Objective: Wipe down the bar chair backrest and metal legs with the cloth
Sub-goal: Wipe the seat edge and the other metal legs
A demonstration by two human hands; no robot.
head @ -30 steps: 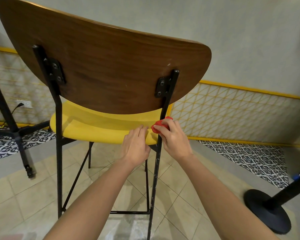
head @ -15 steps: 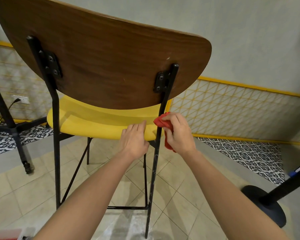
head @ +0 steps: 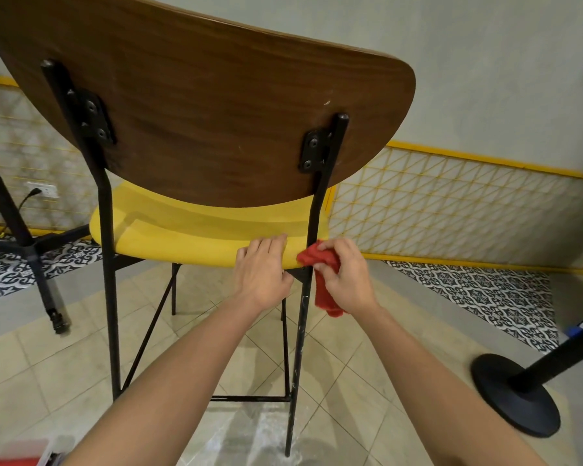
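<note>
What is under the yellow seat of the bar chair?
Under the yellow seat: black metal legs, a diagonal brace, a low crossbar and tiled floor. The left hand hides part of the seat's underside.

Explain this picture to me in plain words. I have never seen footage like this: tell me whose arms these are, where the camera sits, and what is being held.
There is no machine here. The camera is worn on a person's head and looks forward and down, so the two bare arms reaching in from the bottom are that person's own.

In front of them stands a bar chair seen from behind: a brown wooden backrest, a yellow seat and thin black metal legs.

The right hand holds a bunched red cloth against the rear right leg, just at seat height; part of the cloth hangs down beside the leg. The left hand holds nothing: it rests on the back edge of the seat, apparently to steady the chair.

On the tiled floor to the right stands a black round post base.
</note>
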